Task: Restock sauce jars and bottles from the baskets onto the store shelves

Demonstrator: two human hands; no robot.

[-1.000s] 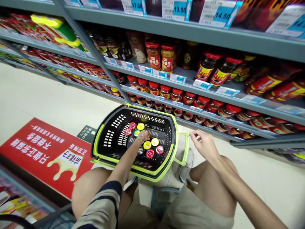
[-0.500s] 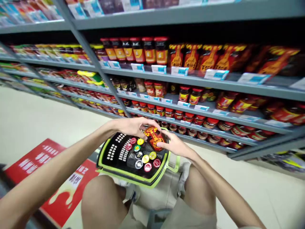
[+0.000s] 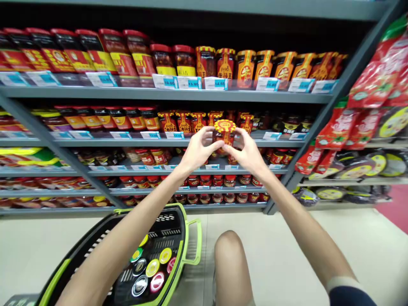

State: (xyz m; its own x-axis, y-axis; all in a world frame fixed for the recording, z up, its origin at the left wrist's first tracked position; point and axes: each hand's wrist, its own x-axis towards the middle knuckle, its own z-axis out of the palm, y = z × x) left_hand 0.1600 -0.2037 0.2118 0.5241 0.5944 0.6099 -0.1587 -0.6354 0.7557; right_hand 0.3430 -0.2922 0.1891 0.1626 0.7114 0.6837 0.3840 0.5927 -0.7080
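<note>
Both hands, left hand (image 3: pixel 198 152) and right hand (image 3: pixel 247 154), pinch one jar (image 3: pixel 224 132) raised before far shelf (image 3: pixel 159 94); not yet shelved. Basket (image 3: pixel 188 238) near-left holds more jars.

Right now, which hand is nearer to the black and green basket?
Left. The left hand and right hand both hold the jar up by the shelves; the basket sits below, under the left forearm.

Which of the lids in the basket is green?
The green lid, sitting farthest up the cluster in the black basket beside the left forearm; its neighbours are yellow, silver-black or pink-red.
</note>
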